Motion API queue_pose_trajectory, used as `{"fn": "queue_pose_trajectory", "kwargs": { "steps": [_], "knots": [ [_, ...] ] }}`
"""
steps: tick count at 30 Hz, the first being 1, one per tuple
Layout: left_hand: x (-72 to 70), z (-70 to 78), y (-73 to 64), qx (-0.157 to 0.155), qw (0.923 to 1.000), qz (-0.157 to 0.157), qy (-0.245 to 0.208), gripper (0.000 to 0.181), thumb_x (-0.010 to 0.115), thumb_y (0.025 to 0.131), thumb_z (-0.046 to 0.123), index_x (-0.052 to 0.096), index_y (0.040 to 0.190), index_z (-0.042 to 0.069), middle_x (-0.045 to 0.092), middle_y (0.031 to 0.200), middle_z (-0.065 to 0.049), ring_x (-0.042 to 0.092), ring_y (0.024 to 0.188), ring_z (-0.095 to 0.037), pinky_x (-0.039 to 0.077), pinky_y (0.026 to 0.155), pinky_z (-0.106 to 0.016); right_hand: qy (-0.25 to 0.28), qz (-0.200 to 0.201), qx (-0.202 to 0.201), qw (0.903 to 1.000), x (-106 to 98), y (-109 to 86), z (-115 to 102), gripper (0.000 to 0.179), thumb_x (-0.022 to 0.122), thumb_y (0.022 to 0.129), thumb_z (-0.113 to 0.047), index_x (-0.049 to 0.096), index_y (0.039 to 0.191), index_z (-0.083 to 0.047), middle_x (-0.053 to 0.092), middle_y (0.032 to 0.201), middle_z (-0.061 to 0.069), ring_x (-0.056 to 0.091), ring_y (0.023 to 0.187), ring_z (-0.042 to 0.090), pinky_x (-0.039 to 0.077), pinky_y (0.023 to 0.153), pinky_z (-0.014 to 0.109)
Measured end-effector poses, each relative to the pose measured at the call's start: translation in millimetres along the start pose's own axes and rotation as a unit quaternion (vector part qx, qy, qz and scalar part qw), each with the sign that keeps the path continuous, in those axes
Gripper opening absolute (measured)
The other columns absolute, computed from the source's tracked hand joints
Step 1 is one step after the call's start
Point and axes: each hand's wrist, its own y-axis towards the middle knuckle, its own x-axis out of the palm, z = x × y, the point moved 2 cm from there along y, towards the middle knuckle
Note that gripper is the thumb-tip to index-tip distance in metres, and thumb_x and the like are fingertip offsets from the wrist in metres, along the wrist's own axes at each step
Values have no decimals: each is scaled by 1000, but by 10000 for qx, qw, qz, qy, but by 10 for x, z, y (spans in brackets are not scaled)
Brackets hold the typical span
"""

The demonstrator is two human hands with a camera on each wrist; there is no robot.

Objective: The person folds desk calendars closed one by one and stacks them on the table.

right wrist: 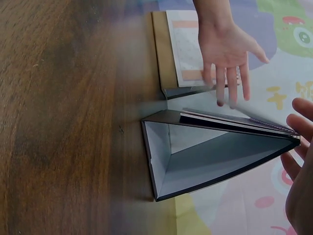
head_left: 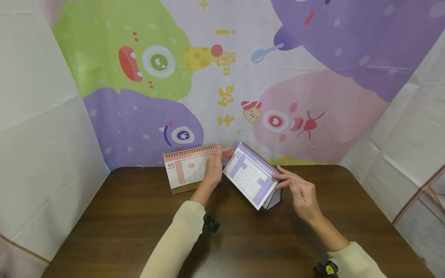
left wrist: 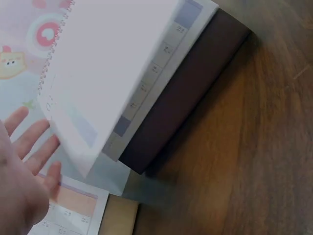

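A purple spiral desk calendar (head_left: 249, 175) marked 03 stands at an angle on the table. In the left wrist view its front page (left wrist: 112, 63) hangs away from the pages behind. My right hand (head_left: 303, 194) is at its right end, fingertips by the spiral's corner, fingers loosely extended; whether they touch is hard to tell. An orange desk calendar (head_left: 182, 172) marked 05 stands at the left. My left hand (head_left: 213, 166) is in front of its right part, fingers stretched toward the purple calendar's left corner. The right wrist view shows that left palm (right wrist: 225, 46) holding nothing.
Both calendars stand near the back of a dark wooden table (head_left: 243, 239). Behind it hangs a cloth (head_left: 208, 116) printed with cartoon monsters. White cloth walls (head_left: 34, 116) rise at either side. Each wrist wears a small black device (head_left: 210, 223).
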Motion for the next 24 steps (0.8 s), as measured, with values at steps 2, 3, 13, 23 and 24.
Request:
{"fn": "queue_pose_trajectory", "kwargs": {
  "steps": [2,3,13,23,24],
  "knots": [
    [26,-102,25,-10,9997,-241,-12,80,24,119,58,79,137,3,81,137,-21,77,133,-42,57,122,-55,3,14,-42,10000,4,1,3,48,43,104,16,83,88,-3,84,112,28,70,145,10,50,124,19],
    [39,-146,34,-24,9994,-343,1,81,23,119,60,78,139,4,80,139,-20,77,133,-43,57,121,-58,2,18,-57,10000,7,2,1,48,42,104,16,83,88,-4,84,111,28,71,145,10,50,124,19],
    [95,-279,21,-170,9976,-648,198,77,23,119,65,74,147,16,76,150,-11,76,135,-42,57,106,-55,57,113,-145,9998,19,18,-24,48,42,103,18,85,92,-2,85,110,29,71,144,11,51,124,20],
    [150,-310,72,454,9906,-793,1016,67,34,119,65,64,160,22,62,169,-11,59,157,-39,40,136,-60,-211,468,-316,9982,-48,-48,-18,43,46,100,17,85,108,2,84,124,25,75,140,14,53,122,22],
    [158,-300,78,477,9901,-788,1056,66,35,119,65,63,161,23,59,172,-11,54,162,-38,37,138,-60,-229,505,-291,9980,-58,-60,-14,43,46,101,17,85,111,3,84,125,25,75,139,14,54,121,21]
  ]
}}
